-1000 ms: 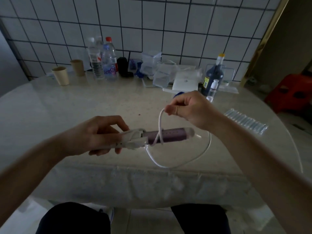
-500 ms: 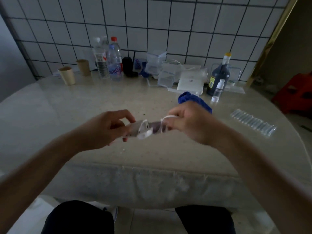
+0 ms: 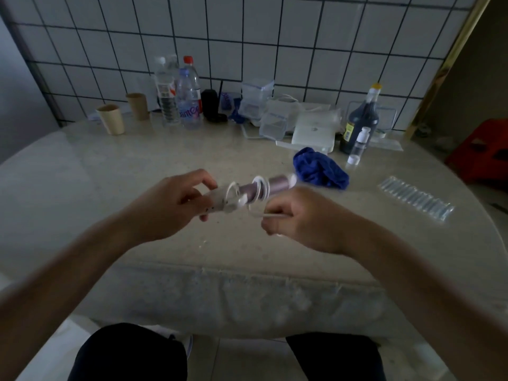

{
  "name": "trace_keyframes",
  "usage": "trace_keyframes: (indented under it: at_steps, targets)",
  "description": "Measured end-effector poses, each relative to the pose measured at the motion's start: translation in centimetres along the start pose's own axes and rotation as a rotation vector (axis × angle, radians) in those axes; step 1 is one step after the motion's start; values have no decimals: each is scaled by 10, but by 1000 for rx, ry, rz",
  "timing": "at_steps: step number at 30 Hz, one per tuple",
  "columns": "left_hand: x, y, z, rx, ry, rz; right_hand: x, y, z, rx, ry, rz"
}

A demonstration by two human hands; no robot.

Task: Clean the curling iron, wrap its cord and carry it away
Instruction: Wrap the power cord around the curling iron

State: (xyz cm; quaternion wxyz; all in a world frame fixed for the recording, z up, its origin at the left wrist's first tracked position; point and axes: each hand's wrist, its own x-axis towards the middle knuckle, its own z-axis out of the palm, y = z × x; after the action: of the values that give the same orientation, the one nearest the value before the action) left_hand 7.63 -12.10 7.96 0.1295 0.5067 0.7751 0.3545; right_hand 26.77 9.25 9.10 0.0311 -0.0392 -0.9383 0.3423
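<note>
Iron (image 3: 277,182) sits at frame centre, held above the surface (image 3: 110,174), barrel pointing right. Left hand (image 3: 170,204) grips its white handle, fingers curled round it. Cord (image 3: 270,215) loops several times round the purple barrel. Right hand (image 3: 299,218), just below the barrel, pinches the cord's loose run. Blue cloth (image 3: 320,169) lies on the surface right of centre, near the barrel tip.

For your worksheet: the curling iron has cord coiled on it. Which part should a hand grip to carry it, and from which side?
Grip the curling iron by its white handle, coming from its left end, where the left hand holds it. The purple barrel points right and carries loose loops of cord that a grip would probably shift; the right hand pinches the free cord.
</note>
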Motion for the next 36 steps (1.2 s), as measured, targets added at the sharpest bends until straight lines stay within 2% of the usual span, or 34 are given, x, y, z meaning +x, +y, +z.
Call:
trace_keyframes:
  at_steps: [1,2,4,5,7,11,13,15,17,18,20,22,26,29,32,34,36]
  targets:
    - [-1,0,0,81,-80,-24,1,0,-7,28,45,-41]
    - [-5,0,-1,59,-193,-53,3,2,-14,53,92,-62]
    - [-13,1,-4,-188,-417,-78,8,11,-24,104,144,-42]
    - [-16,0,-6,-308,-473,-65,11,17,-25,164,141,-15]
    - [-20,-3,-9,-505,-483,-14,9,33,-20,298,138,72]
    - [-20,-6,-9,-790,-344,54,3,48,10,371,101,203]
    - [-17,-4,-8,-694,-168,17,1,37,25,160,76,225]
    - [-13,0,-5,-353,-35,4,-3,20,32,-67,40,127]
    - [-11,2,2,-90,-81,15,-7,5,27,-136,2,50]
    - [-11,3,4,-38,-140,1,-8,-1,21,-139,-7,22]
    - [-12,7,2,-57,-296,-60,-6,-5,4,-97,-4,-41]
    - [-12,8,-6,-186,-458,-108,-5,-2,-8,26,-29,-73]
    - [-15,5,-10,-480,-636,-64,-2,20,-7,488,-112,-49]
    - [-20,-3,7,-708,-537,19,-5,37,6,615,-50,-47]
    - [-18,-8,34,-885,-282,55,-3,42,37,782,253,27]
    - [-10,-7,55,-837,-41,31,4,42,59,852,460,100]
    - [-3,-4,81,-742,133,0,9,37,75,961,529,168]
